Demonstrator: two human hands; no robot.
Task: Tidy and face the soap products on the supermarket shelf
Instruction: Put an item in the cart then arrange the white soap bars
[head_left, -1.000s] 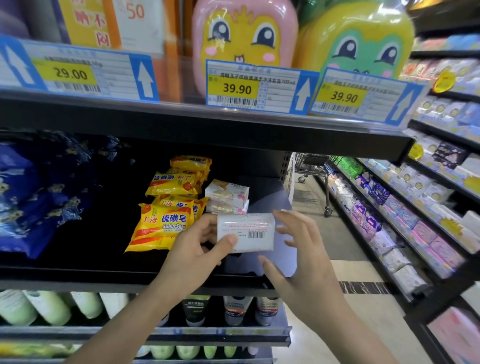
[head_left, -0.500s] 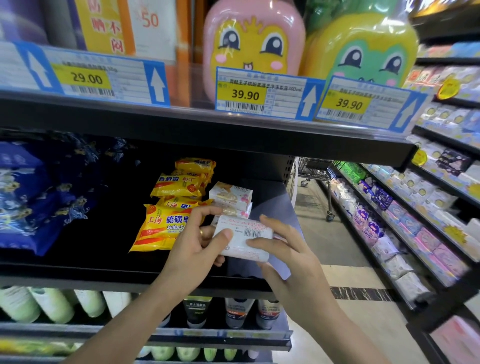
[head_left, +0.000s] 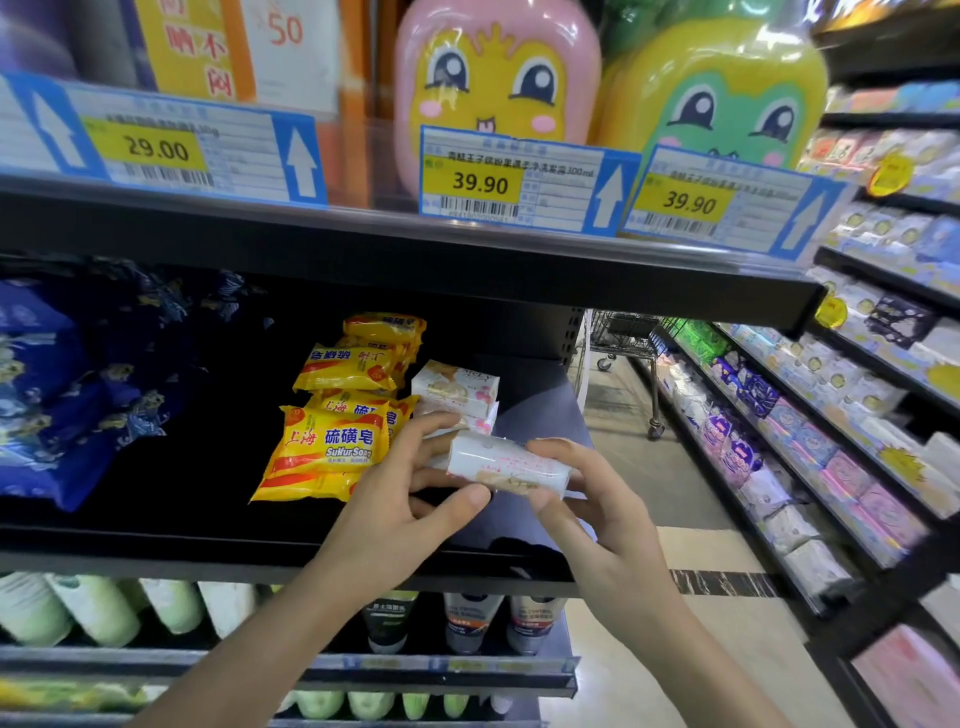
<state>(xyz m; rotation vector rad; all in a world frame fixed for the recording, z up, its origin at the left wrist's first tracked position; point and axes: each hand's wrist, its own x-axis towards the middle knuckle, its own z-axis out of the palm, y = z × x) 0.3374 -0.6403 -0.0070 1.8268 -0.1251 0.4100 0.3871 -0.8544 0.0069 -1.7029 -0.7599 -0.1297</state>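
Note:
A white wrapped soap bar (head_left: 506, 464) is held above the front of the black shelf (head_left: 156, 551), its long edge turned toward me. My left hand (head_left: 400, 509) grips its left end with thumb under and fingers behind. My right hand (head_left: 587, 506) pinches its right end. Behind it sit two stacked white soap boxes (head_left: 457, 392). Left of them lie several yellow sulfur soap packs (head_left: 332, 441), some upside down.
Blue patterned bags (head_left: 62, 384) fill the shelf's left side. Price tags (head_left: 519, 182) hang on the shelf above, under cartoon bottles (head_left: 493, 78). Tubes (head_left: 472, 621) stand on the shelf below. An aisle with a trolley (head_left: 623, 332) and stocked shelves (head_left: 831, 415) runs to the right.
The soap bar has been rotated between both hands: its barcode face, seen earlier, has turned away and its edge now shows. The right hand moved from beside it to gripping its right end.

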